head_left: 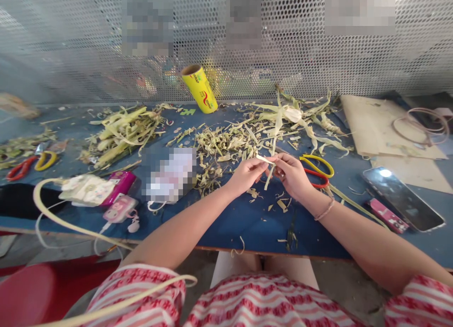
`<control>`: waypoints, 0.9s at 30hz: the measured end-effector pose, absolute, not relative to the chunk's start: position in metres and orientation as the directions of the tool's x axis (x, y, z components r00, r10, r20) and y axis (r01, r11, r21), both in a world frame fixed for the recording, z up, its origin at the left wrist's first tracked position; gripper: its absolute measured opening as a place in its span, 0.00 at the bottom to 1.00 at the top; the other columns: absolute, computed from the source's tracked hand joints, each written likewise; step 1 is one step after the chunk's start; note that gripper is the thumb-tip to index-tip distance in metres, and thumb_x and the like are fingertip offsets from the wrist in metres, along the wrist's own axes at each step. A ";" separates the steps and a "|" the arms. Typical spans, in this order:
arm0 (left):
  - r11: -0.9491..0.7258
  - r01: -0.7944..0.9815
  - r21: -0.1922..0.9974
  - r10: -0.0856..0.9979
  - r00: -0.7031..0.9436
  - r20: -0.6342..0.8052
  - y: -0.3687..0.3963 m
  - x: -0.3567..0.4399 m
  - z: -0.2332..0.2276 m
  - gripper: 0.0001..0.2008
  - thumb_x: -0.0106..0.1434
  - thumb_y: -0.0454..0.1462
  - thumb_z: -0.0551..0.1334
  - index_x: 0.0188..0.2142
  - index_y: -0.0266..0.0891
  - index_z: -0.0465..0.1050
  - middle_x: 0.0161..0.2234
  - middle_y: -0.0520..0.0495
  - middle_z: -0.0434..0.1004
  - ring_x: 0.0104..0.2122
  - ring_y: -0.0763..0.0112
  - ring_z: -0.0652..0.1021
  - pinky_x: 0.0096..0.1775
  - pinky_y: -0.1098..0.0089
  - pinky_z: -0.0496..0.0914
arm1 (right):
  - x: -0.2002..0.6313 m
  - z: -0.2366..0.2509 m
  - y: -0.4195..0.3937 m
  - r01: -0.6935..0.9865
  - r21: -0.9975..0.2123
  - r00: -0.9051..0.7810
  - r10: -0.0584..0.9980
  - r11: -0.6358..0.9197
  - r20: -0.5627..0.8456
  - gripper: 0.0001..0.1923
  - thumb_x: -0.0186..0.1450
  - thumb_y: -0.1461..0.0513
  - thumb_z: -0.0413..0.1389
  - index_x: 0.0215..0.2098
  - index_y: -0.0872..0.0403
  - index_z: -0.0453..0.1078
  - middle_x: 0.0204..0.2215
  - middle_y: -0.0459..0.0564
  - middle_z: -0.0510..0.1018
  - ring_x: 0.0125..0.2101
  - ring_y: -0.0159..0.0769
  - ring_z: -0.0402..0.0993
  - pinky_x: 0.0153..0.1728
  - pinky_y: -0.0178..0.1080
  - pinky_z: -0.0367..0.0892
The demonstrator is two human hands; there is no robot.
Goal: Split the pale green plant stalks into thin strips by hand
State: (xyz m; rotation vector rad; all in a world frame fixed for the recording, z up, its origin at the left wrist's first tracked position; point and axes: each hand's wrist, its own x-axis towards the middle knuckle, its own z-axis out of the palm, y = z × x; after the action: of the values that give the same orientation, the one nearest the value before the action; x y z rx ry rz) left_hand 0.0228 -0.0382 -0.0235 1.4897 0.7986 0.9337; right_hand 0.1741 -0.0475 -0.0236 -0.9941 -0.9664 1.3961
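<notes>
Both hands meet over the blue table, pinching a pale strip of dried plant leaf [268,180]. My left hand [249,172] is closed, thumb and finger on the strip's upper end. Opposite it, my right hand [288,173] is closed with fingertips on the same strip, whose tail hangs down between the hands. Scissors with yellow and red handles [327,165] lie just beyond my right hand, their blades partly hidden by it. A heap of small leaf scraps [226,143] spreads behind my left hand.
A yellow wrap roll [201,88] stands tilted at the back, near the perforated metal panel [293,67]. Stalks [123,131] are piled on the left, beside other scissors [31,164]. Phones [403,197] and a pink power bank [118,188] lie on the table.
</notes>
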 end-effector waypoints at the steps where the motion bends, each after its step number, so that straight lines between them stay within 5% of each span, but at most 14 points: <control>1: -0.141 0.000 0.990 0.884 0.450 0.126 -0.038 0.022 -0.023 0.18 0.63 0.46 0.58 0.48 0.42 0.75 0.24 0.52 0.72 0.19 0.82 0.64 0.22 0.75 0.59 | 0.174 -0.023 -0.047 -0.320 -0.945 -0.045 0.997 -0.071 -0.060 0.13 0.51 0.55 0.63 0.25 0.55 0.68 0.13 0.37 0.59 0.16 0.23 0.51 0.20 0.33 0.46; 7: -0.121 -0.094 0.988 0.885 0.441 0.150 -0.038 0.024 -0.026 0.16 0.63 0.46 0.58 0.44 0.41 0.76 0.26 0.53 0.70 0.18 0.84 0.65 0.22 0.75 0.61 | 0.171 -0.021 -0.049 -0.364 -0.925 -0.089 0.993 -0.110 -0.083 0.17 0.47 0.53 0.66 0.23 0.55 0.67 0.12 0.37 0.59 0.15 0.21 0.50 0.19 0.32 0.46; 13: 0.114 -0.276 0.954 0.876 0.482 0.034 -0.036 0.027 -0.030 0.15 0.57 0.47 0.64 0.35 0.37 0.76 0.23 0.54 0.68 0.17 0.85 0.61 0.21 0.75 0.58 | 0.172 -0.023 -0.049 -0.313 -0.944 -0.096 0.992 -0.105 -0.079 0.19 0.48 0.51 0.66 0.23 0.55 0.66 0.13 0.37 0.61 0.15 0.22 0.51 0.19 0.32 0.47; 27: 0.268 -0.335 0.903 0.869 0.489 -0.076 -0.037 0.028 -0.026 0.09 0.49 0.39 0.68 0.23 0.36 0.73 0.19 0.54 0.66 0.21 0.82 0.65 0.27 0.73 0.61 | 0.171 -0.027 -0.048 -0.244 -0.967 -0.091 0.994 -0.081 -0.060 0.19 0.49 0.50 0.64 0.24 0.54 0.65 0.15 0.37 0.62 0.16 0.23 0.52 0.20 0.32 0.50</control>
State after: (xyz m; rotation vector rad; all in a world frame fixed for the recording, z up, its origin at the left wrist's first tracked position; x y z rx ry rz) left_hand 0.0279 -0.0373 -0.0261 0.9813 0.6557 0.8951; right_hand 0.1709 -0.0477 -0.0267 -1.0319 -1.0460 1.4298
